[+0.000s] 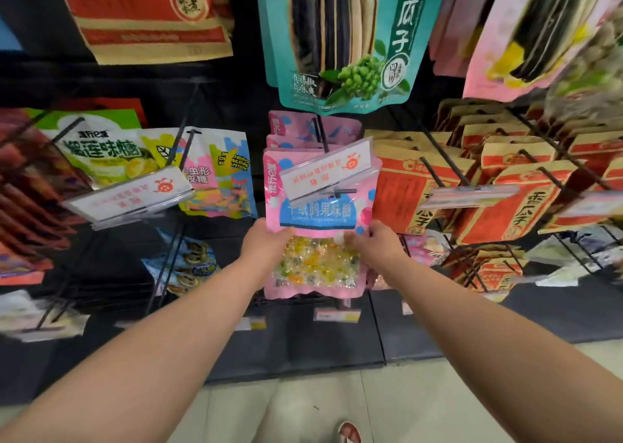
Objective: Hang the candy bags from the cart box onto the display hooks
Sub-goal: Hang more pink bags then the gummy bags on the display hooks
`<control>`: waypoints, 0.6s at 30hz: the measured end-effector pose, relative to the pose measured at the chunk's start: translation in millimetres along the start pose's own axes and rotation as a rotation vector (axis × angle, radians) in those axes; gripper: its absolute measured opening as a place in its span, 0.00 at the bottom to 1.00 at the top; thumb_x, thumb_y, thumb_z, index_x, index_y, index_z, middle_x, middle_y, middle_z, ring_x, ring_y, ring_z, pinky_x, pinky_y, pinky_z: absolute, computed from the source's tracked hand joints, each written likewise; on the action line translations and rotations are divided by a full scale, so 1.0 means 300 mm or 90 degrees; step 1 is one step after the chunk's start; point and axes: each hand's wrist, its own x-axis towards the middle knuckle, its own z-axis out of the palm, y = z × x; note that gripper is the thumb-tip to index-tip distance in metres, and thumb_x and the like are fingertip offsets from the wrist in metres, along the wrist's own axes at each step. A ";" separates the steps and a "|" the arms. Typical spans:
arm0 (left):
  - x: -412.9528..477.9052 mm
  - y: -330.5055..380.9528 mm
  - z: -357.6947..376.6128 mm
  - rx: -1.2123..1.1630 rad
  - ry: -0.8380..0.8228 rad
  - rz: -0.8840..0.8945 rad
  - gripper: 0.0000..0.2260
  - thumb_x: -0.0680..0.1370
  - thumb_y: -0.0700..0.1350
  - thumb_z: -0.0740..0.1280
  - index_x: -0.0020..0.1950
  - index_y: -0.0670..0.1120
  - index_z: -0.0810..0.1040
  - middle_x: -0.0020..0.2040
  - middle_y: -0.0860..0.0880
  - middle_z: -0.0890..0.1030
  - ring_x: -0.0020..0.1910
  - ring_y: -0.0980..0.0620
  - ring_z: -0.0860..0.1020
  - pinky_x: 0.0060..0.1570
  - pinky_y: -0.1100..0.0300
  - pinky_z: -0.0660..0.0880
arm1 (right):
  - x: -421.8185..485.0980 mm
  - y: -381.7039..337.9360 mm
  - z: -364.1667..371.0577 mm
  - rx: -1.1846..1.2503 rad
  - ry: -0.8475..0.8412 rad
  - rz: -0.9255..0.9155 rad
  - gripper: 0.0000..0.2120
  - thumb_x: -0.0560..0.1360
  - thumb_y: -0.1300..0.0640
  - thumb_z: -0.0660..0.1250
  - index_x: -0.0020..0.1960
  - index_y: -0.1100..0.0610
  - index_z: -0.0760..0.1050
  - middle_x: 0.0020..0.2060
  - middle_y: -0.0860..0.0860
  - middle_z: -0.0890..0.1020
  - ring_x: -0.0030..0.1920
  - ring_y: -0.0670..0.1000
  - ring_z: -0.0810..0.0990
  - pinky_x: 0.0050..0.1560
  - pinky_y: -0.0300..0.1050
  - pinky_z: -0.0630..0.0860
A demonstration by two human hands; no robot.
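Pink candy bag (320, 226), frontmost of a row of like bags on the central display hook (320, 134), beneath a teal seed packet (340, 38). The left hand (266, 240) grips its left edge and the right hand (374, 243) pinches its right edge, fingers closed on the film. A clear price-tag holder (328, 169) overlaps the bag's upper half.
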 end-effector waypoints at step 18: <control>-0.104 -0.034 -0.107 0.443 -0.043 0.171 0.27 0.76 0.55 0.66 0.71 0.47 0.65 0.66 0.43 0.70 0.65 0.40 0.70 0.60 0.48 0.71 | -0.191 -0.039 -0.006 -0.288 0.078 -0.088 0.26 0.74 0.52 0.67 0.69 0.58 0.64 0.63 0.59 0.70 0.63 0.64 0.71 0.62 0.57 0.72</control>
